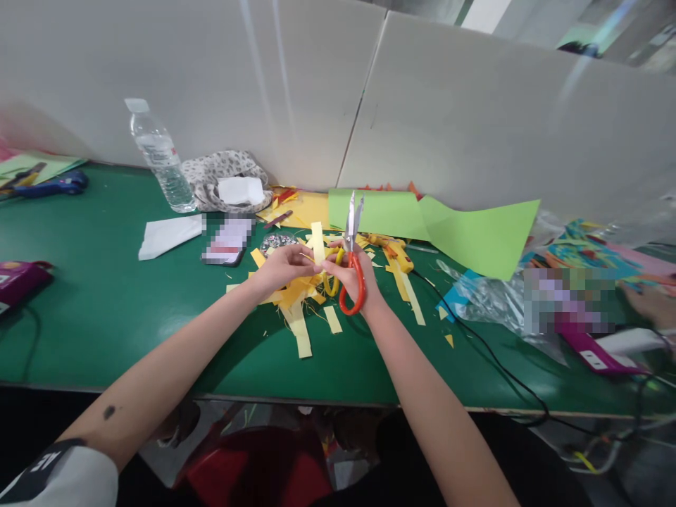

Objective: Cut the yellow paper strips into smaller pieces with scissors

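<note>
My left hand [284, 267] pinches a pale yellow paper strip [317, 239], which stands upright between its fingers. My right hand [364, 283] meets it at the strip's lower end, thumb against the paper. A pair of scissors [351, 229] with one orange-red and one yellow handle loop rests in my right hand, blades pointing up and slightly apart. Beneath both hands lies a heap of yellow paper scraps [298, 327] on the green table [158, 317]. Some fingers of my right hand are hidden behind the scissors.
Behind the heap lie a green paper sheet [470, 236] and a yellow glue gun [401, 255] with a black cord. A phone [228, 239], a white tissue [172, 234] and a water bottle [163, 165] stand or lie left. Crumpled clear plastic [491, 299] lies right, near another person's hand [647, 306].
</note>
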Motion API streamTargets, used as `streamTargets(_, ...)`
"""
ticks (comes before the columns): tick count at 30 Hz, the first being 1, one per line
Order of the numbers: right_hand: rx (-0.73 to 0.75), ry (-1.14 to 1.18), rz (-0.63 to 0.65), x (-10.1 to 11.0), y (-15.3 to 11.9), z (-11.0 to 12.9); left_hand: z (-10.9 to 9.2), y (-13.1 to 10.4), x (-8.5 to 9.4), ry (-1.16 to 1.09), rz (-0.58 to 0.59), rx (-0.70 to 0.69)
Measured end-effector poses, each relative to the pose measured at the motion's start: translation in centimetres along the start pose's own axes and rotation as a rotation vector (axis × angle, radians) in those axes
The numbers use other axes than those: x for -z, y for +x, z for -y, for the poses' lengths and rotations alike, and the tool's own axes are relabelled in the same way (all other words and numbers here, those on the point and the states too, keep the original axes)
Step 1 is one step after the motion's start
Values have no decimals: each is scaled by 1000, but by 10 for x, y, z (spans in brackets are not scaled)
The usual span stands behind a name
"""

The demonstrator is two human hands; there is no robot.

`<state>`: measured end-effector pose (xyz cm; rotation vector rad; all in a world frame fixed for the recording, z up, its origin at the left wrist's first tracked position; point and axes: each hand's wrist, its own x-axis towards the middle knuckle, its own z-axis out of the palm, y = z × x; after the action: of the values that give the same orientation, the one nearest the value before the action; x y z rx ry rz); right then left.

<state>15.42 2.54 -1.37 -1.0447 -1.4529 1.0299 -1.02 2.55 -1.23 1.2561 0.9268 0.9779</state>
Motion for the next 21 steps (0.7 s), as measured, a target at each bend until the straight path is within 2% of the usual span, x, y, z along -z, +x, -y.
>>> streamTargets(8,46,-137,20,-3,-4,5,-3,0,-1,-27,-89,-21)
streamTargets(11,151,-339,-64,-5,-9,7,-2,1,-1,-67,-100,-75)
streamTargets(15,336,-766,-140,-3,-12,6,-2,2,1,-127,-177,-128)
streamTargets(18,369,-997,-88,-1,-12,3,-3,3,2,-134,-220,-135)
streamTargets(21,339,-1077,-12,-1,-13,1,-2,5,5,-150,-215,-141)
